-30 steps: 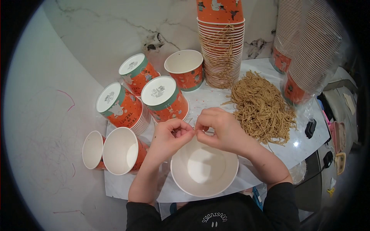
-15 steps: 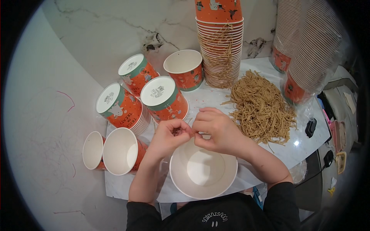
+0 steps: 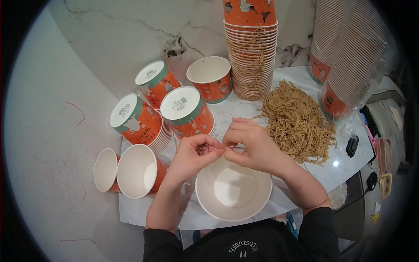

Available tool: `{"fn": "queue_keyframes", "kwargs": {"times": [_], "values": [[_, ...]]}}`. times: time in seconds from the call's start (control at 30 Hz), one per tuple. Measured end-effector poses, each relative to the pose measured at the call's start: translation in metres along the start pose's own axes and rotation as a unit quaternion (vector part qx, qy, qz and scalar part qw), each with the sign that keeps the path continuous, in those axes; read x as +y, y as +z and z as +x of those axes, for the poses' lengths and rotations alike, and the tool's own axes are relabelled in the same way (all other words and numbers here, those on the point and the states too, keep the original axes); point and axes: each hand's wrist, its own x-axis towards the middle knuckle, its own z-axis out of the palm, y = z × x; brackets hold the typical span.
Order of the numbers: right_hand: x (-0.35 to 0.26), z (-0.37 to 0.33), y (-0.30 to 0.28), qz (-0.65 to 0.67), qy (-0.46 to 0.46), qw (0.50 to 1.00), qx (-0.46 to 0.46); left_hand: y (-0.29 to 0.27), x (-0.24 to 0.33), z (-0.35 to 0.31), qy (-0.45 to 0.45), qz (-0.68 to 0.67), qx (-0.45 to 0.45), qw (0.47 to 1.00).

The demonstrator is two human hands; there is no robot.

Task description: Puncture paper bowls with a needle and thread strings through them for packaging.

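Observation:
A white-lined paper bucket (image 3: 209, 203) stands close in front of me with its mouth up. My left hand (image 3: 197, 153) and my right hand (image 3: 252, 145) meet at its far rim, fingertips pinched together and touching. What lies between the fingertips is too small and covered to make out. Right of my right hand is a heap of tan cord pieces (image 3: 299, 122). Beyond the hands rises a tall stack of orange paper buckets (image 3: 252, 61), with tan cords hanging down its side.
Upside-down orange buckets with green bands (image 3: 185, 115) stand at the left. Two buckets (image 3: 139, 170) lie tipped on the table's left edge. An upright bucket (image 3: 209, 78) stands by the tall stack. Plastic-wrapped bucket stacks (image 3: 349, 65) and a small black object (image 3: 352, 145) are at the right.
The bucket before me has shifted slightly right and away from me. Both hands have moved a little right, with their fingertips still pinched together.

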Motion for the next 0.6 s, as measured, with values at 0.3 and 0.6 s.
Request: {"fn": "queue_keyframes", "kwargs": {"times": [0.3,0.6], "values": [[0.005,-0.0003,0.0002,0.008,0.007,1.0,-0.023,-0.0021,-0.0032,0.0045,-0.004,0.013,-0.02,1.0],[0.0055,0.0,-0.0033,-0.029,-0.048,0.998,-0.023,-0.0033,-0.0024,0.0048,-0.042,-0.007,-0.038,0.998]]}}
